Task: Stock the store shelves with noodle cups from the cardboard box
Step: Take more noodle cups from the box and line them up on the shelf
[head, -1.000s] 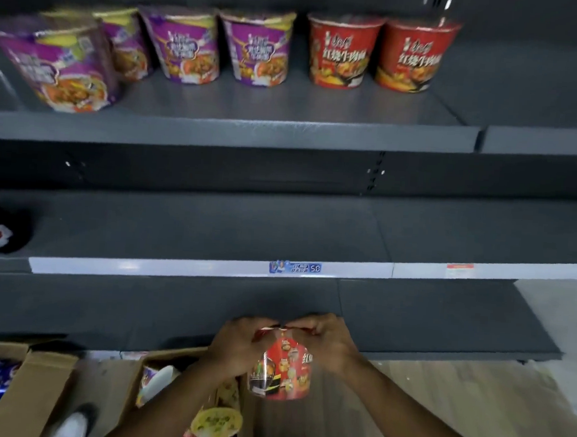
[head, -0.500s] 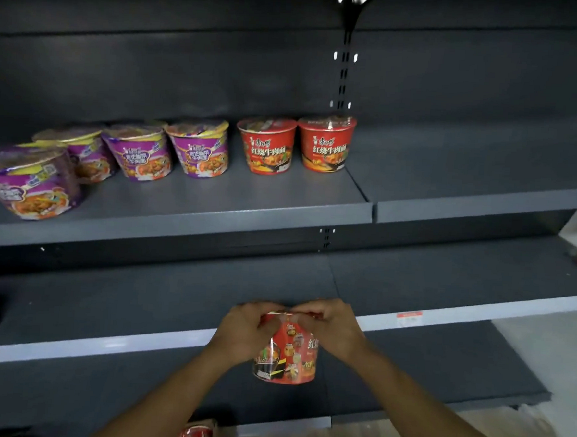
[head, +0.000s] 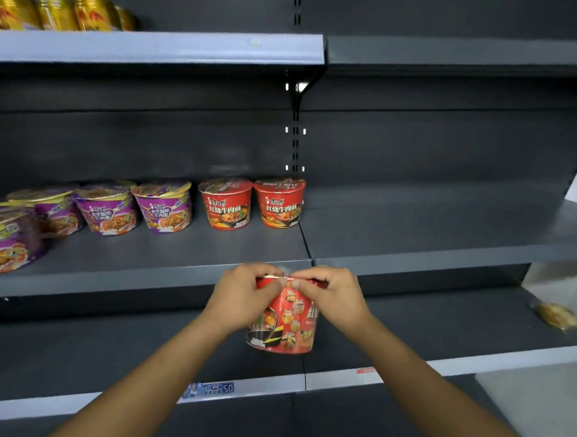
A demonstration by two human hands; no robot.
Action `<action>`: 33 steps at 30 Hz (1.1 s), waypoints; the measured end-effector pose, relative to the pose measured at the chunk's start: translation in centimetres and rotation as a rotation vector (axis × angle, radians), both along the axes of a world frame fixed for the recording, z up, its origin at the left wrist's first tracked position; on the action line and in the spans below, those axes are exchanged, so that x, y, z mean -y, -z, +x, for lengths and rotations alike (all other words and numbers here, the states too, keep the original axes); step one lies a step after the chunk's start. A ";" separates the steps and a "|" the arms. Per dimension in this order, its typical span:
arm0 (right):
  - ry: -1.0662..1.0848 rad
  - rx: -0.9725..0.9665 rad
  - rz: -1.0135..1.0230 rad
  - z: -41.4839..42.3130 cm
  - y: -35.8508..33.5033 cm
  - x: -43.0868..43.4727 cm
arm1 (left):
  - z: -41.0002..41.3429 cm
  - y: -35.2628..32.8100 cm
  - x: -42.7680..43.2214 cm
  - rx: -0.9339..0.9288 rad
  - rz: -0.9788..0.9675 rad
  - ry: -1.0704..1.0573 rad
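Carry-to-shelf step. Both hands hold one red noodle cup [head: 284,326] upright in the air, in front of the edge of the middle shelf [head: 162,271] and not resting on any surface. The left hand [head: 242,293] and right hand [head: 334,299] meet at the cup's top, fingers curled over the rim from either side. On the shelf behind stand two matching red cups [head: 279,202] side by side at the right end of the row, with purple noodle cups [head: 164,207] to their left; gold cans [head: 56,11] sit on the shelf above. The cardboard box is out of view.

The next move likely calls for lifting the cup over the shelf edge and setting it down near the red pair, level, before the fingers release the rim. The bay to the right of the pair has bare shelf.
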State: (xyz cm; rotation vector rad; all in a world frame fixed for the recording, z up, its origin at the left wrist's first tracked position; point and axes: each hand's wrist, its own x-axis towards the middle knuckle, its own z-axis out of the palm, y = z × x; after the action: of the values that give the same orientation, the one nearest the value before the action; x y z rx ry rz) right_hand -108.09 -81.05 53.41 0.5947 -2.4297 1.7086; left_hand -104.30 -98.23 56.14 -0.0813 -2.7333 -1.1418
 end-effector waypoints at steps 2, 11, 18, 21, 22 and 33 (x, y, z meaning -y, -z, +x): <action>-0.002 0.003 -0.062 -0.3 -1.3 -0.3 | -0.4 -1.6 -0.6 -0.006 0.036 -0.029; 0.030 -0.119 -0.159 -3.6 -5.7 -0.4 | -3.8 -6.4 -1.0 -0.137 0.026 -0.004; 0.127 -0.193 -0.111 -7.3 -7.5 -1.7 | -9.0 -7.4 -1.6 -0.276 -0.064 0.040; 0.159 -0.279 -0.096 -8.7 -9.0 -2.7 | -10.8 -8.6 -1.9 -0.355 -0.059 0.094; 0.168 -0.304 -0.077 -9.2 -9.3 -2.9 | -11.4 -8.9 -2.1 -0.387 -0.058 0.110; 0.228 -0.407 0.224 -15.5 -6.6 -6.0 | -18.6 -4.7 -4.3 -0.411 -0.056 0.210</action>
State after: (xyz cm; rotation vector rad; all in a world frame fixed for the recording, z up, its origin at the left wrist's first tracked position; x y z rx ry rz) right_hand -123.55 -75.05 59.96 0.5931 -2.2984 1.1114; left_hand -122.86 -93.95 60.84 -0.5571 -2.4273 -0.9667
